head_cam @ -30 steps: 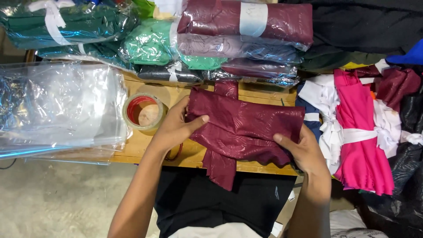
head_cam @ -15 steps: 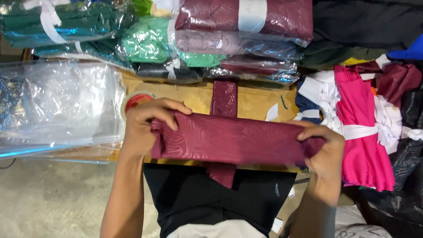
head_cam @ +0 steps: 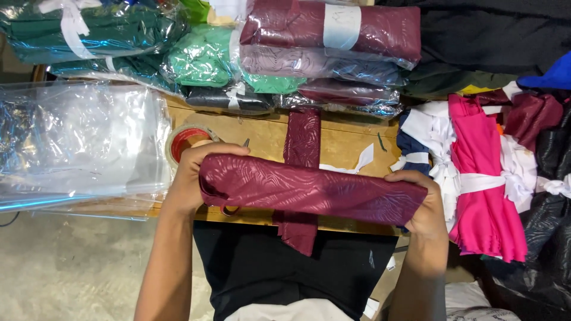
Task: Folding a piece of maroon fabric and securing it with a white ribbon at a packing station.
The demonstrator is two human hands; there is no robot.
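Maroon fabric bundle [head_cam: 309,191]: folded into a long flat roll, held level just above the near edge of the wooden table [head_cam: 351,145], in front of the person's torso. Left hand [head_cam: 193,178] grasps the left end, fingers curled over the top of the fold; right hand [head_cam: 423,202] grasps the right end the same way, thumb side under. Both hands are closed on the cloth. A narrow maroon strip [head_cam: 302,172] lies across the table beneath the bundle, running away from the person, its near end hanging over the table edge. Cloth has a faint sheen and embossed wavy pattern; judged light, soft and limp, probably a bit slippery, so the folds would likely slide apart if held at one point only. Holding both ends keeps the roll from sagging or unrolling; the middle has no support of its own. Tape roll [head_cam: 185,141] sits just behind the left hand, a stack of clear plastic bags [head_cam: 77,148] to its left. Versus one second ago: the cloth then lay looser and wider on the table under flat palms; now it is folded narrower, lifted, and gripped at the ends.
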